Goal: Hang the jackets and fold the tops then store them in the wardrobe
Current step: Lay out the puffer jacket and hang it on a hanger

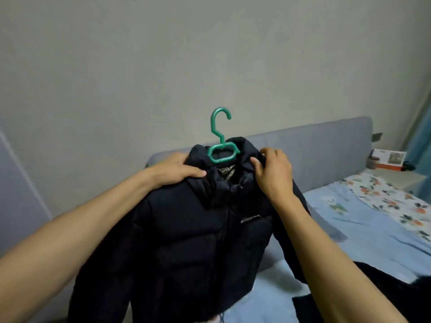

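Head view: black puffer jacket [186, 231] held up above a bed [363, 231], collar threaded on a green hanger [221, 145] with its hook standing clear of the neck. Left hand [175, 169] curled over the jacket's left shoulder, gripping the fabric. Right hand [272, 171] pinching the collar edge just beside the hanger, thumb and fingers closed on the cloth. Zipped front with a small white chest logo facing the camera, sleeves hanging down. Behind, a grey headboard [326, 145] against a plain wall. More dark clothing [377, 297] lying on the blue sheet at lower right; floral bedding [396, 201] and an orange box [389, 159] farther right.
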Tool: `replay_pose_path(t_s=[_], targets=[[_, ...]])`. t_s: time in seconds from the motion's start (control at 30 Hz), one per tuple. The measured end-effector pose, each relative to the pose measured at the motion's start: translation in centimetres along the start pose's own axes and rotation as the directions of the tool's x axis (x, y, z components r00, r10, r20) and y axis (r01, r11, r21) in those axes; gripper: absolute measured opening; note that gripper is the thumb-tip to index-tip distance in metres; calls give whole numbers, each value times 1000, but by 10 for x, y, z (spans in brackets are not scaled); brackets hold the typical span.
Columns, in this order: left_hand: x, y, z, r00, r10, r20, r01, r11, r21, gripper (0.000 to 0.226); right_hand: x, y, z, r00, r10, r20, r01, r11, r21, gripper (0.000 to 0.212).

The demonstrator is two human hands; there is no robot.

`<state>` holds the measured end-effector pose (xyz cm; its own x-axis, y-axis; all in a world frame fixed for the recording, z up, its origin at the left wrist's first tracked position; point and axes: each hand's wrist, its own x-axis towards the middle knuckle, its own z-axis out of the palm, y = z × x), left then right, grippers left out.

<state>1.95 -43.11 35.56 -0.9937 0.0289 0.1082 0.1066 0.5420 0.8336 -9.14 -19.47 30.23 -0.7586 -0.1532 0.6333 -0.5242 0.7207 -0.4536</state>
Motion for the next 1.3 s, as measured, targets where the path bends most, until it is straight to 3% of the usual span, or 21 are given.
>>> replay_pose_path(t_s=[0.13,0.23,0.37,0.47,0.53,0.6,0.73,0.8,0.83,0.9,1.0,1.07,1.1,1.13,1.2,1.23,1.3], targets=[[-16,-14,13,924,-185,-334,185,982,-33,21,-12,-35,3,980,35,194,-70,982,177,22],[-14,-13,46,768,-477,-428,306,860,-408,36,-41,-36,-7,922,-15,387,-88,965,247,23],[2,-8,91,736,-546,-401,179,728,-662,42,-73,-32,-33,786,-40,617,-276,870,408,45],[14,-2,109,730,-499,-467,99,753,-651,52,-72,-39,-53,730,-43,683,-191,946,264,62],[18,5,119,755,-439,-487,49,778,-626,51,-71,-40,-58,747,-2,664,-86,991,99,48],[21,15,135,829,-357,-430,5,775,-632,47,-77,-35,-61,809,84,582,-68,996,-48,26],[23,38,152,945,-146,-292,-91,741,-665,29,-83,-28,-62,957,123,261,-64,973,-222,25],[22,44,143,979,-31,-204,-94,812,-576,21,-79,-22,-67,978,132,158,-105,980,-170,23],[20,45,134,981,32,-192,-117,887,-447,17,-75,-17,-70,981,140,135,-121,983,-139,24],[17,37,107,935,191,-298,-212,976,-39,13,-70,-14,-74,983,125,134,-113,989,-90,33],[0,12,70,747,457,-484,-241,863,443,14,-65,-16,-69,986,15,168,-5,998,-59,44],[-14,-6,55,627,609,-486,-211,733,647,34,-61,-18,-62,977,-60,203,67,997,-28,46],[-19,-16,47,623,642,-447,-173,670,722,52,-59,-22,-57,971,-102,217,107,994,-10,46],[-24,-24,37,671,618,-409,-123,637,761,70,-56,-27,-50,961,-146,234,149,989,3,46],[-33,-30,19,819,432,-378,9,648,762,88,-52,-39,-38,942,-210,262,207,978,41,47],[-45,-36,5,867,318,-383,86,661,746,86,-53,-52,-25,926,-256,277,242,967,84,47],[-57,-36,-11,900,194,-389,133,730,671,70,-55,-66,-12,914,-293,281,265,955,136,48]])
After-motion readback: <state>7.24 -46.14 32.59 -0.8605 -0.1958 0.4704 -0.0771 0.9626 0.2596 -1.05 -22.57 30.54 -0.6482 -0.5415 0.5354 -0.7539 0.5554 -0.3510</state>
